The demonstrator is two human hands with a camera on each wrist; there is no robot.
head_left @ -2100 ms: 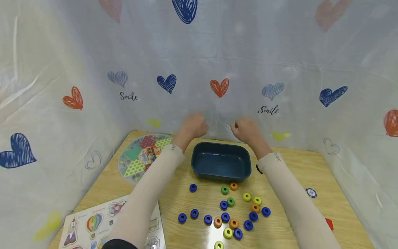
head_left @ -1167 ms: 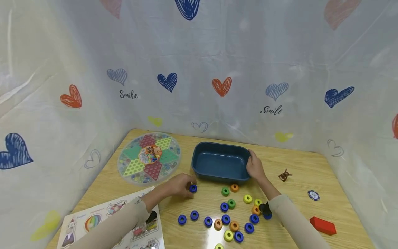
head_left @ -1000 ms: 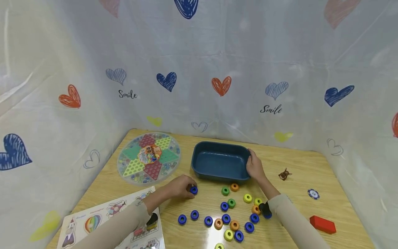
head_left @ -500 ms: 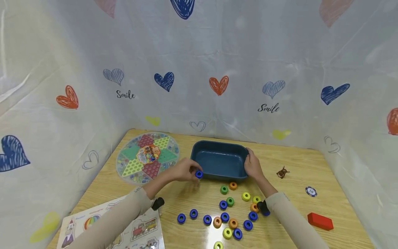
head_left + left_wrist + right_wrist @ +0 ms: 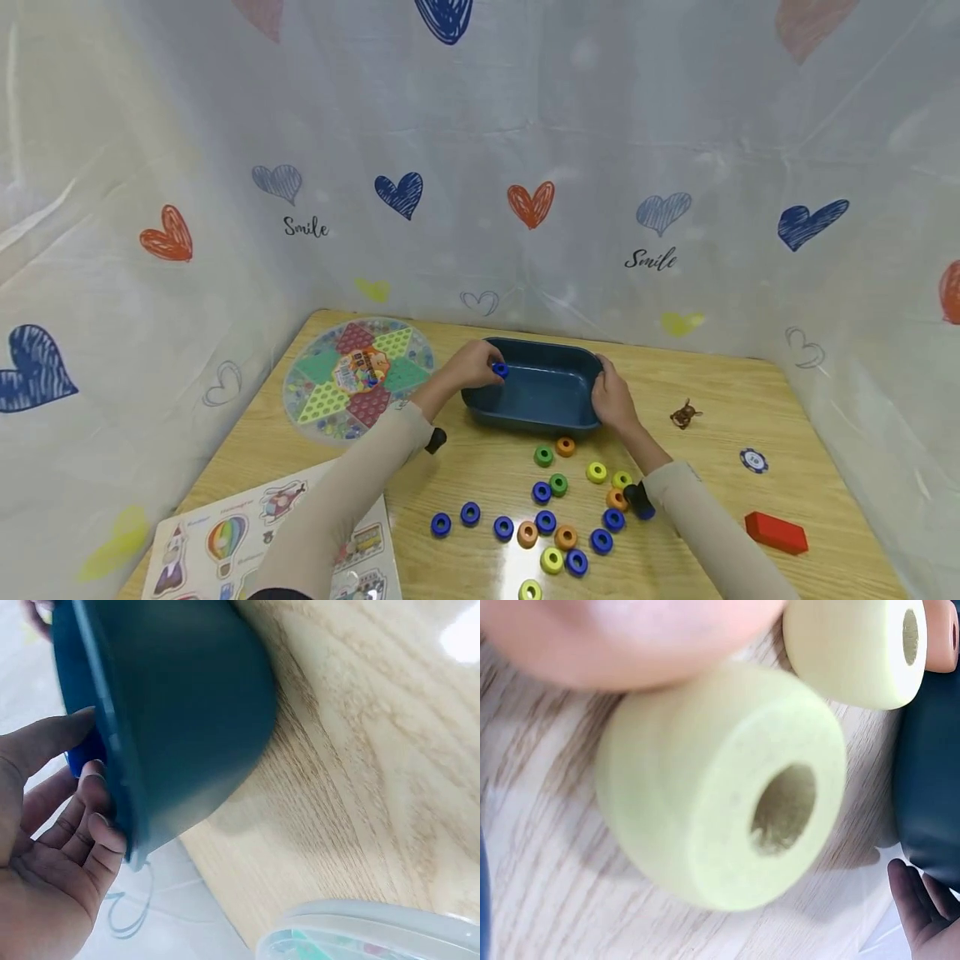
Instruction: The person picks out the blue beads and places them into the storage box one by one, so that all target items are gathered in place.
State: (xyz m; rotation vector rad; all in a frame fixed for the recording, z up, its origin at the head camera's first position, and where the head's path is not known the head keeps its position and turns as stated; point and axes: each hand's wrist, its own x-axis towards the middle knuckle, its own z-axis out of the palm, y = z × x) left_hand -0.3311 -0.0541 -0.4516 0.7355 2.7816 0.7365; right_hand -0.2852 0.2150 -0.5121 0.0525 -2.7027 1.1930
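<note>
In the head view my left hand [image 5: 471, 364] pinches a blue wooden bead [image 5: 500, 369] over the left part of a dark teal plastic tub [image 5: 525, 422]. The left wrist view shows the blue bead [image 5: 88, 754] between thumb and fingers, right at the rim of the tub [image 5: 187, 712]. My right hand [image 5: 613, 398] grips the tub's right end. Fingers of the right hand [image 5: 930, 907] lie beside the tub wall [image 5: 930, 772] in the right wrist view. Several blue, green, orange and yellow beads, including a yellow one [image 5: 551, 560], lie scattered in front of the tub.
A round star-patterned game board [image 5: 322, 404] lies left of the tub, and a picture puzzle board [image 5: 202, 517] nearer by. On the right are a small brown animal figure [image 5: 683, 414], a poker chip [image 5: 753, 460] and a red block [image 5: 777, 532]. A heart-printed curtain [image 5: 450, 125] hangs behind.
Both hands came down from behind the tub; the right took hold of its right end. The left picked up the lone blue bead from the table and carried it up over the tub.
</note>
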